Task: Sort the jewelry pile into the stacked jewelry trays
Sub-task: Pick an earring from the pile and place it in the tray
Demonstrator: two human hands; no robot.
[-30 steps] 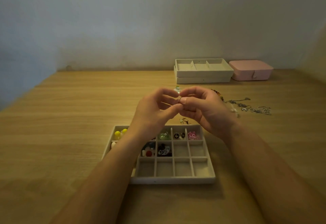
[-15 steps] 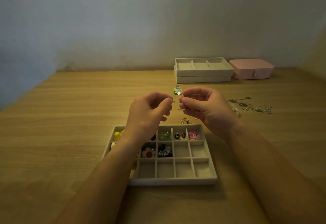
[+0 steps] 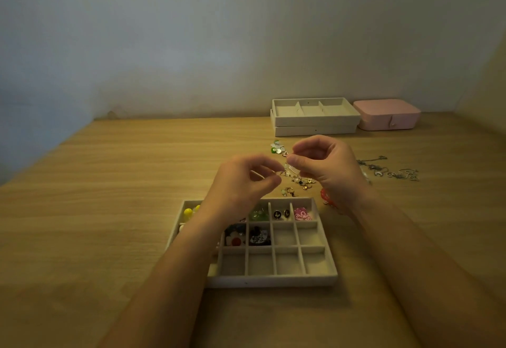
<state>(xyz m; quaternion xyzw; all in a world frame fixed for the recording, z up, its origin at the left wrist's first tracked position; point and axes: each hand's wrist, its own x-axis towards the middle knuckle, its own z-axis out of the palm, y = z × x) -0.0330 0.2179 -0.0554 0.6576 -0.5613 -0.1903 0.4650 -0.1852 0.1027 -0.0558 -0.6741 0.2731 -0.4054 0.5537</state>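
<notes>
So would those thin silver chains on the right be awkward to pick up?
Probably floppy: the silver chains lie in loose curls on the table. Likely to snag together, since strands overlap. They look thin, so probably light.

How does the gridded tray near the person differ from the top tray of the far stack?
The gridded tray has many small square cells; the top stacked tray has three wide ones. The gridded tray holds jewelry in its far rows; the top stacked tray looks empty. The gridded tray lies straight on the table; the top stacked tray sits on a lower tray. Both are pale beige.
</notes>
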